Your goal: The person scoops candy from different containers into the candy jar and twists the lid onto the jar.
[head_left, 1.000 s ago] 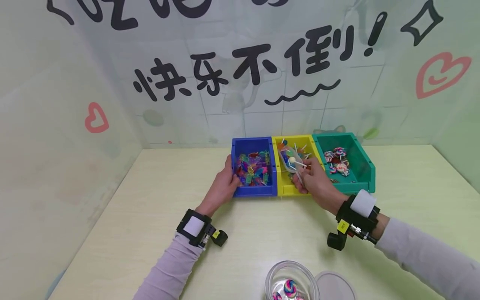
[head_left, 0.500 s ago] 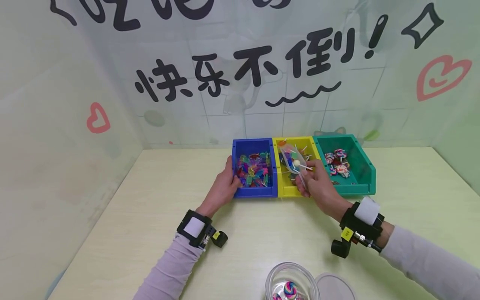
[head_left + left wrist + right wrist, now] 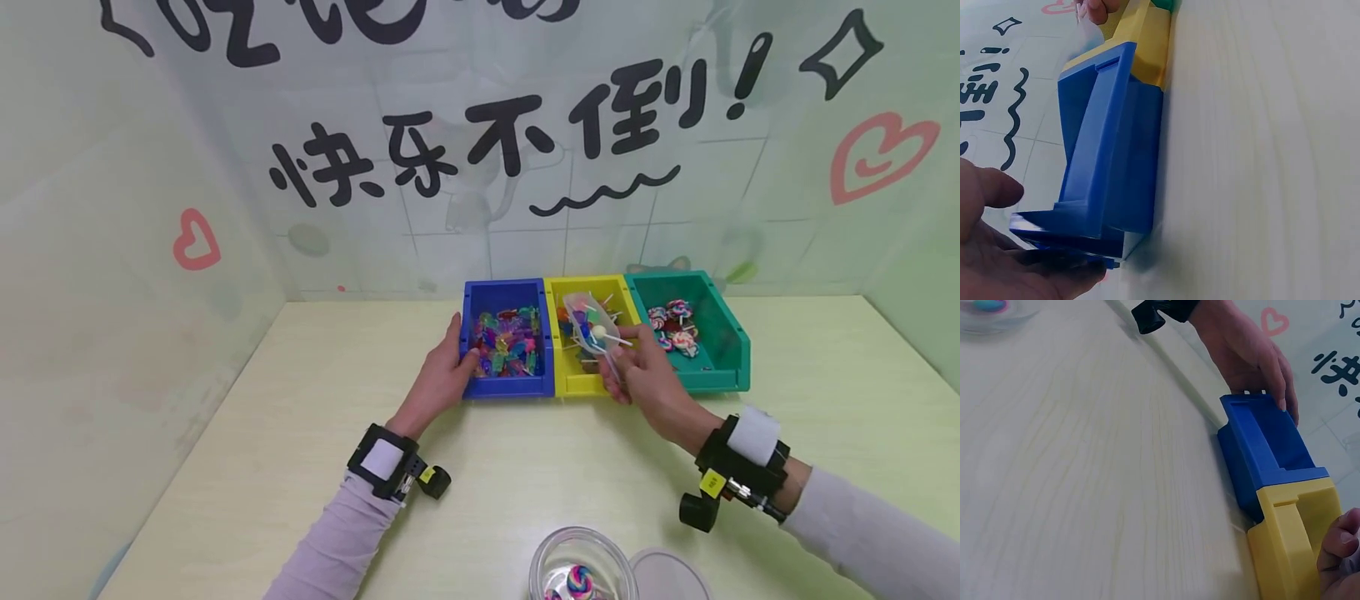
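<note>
Fingers of my right hand (image 3: 654, 382) pinch the clear plastic scoop (image 3: 602, 348), pointing lengthwise forward-left over the yellow plastic bin (image 3: 581, 386).

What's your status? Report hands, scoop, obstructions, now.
Left hand on blue bin. Right hand holds scoop, candy aboard, over yellow bin. No obstruction seen above scoop.

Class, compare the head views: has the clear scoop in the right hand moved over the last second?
Yes: judged against the yellow bin, the clear scoop has shifted right and slightly toward the bin's front edge.
</note>
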Demonstrator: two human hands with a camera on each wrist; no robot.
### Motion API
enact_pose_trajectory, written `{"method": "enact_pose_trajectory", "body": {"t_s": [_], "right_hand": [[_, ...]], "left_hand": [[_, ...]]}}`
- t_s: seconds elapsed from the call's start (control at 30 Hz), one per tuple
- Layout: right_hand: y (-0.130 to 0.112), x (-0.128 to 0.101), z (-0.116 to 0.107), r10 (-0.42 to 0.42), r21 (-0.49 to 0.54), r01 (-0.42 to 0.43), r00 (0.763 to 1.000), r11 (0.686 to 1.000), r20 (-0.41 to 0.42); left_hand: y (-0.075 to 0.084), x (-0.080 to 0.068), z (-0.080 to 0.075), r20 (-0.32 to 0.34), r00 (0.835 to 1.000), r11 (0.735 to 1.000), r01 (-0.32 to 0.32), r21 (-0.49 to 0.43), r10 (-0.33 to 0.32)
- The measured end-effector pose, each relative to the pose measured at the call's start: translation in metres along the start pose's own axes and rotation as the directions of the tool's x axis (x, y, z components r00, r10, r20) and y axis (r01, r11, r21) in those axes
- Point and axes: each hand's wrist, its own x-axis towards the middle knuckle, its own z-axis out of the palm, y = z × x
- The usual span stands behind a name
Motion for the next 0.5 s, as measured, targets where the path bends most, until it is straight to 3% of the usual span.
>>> {"method": "enact_pose_trajectory", "body": {"t_s": [0.17, 0.5], "right_hand": [[-0.009, -0.01, -0.006, -0.015, -0.025, 0.015, 0.999, 1.0, 0.031], [-0.023, -0.031, -0.019, -0.066, -0.121, 0.074, 0.996, 0.99, 0.065]], "left_hand": [[0.007, -0.004, -0.006, -0.024, 0.999, 0.995, -0.032, -0.09, 0.03], [0.012, -0.022, -0.014, -0.065, 0.996, 0.991, -0.061, -0.116, 0.054]]}}
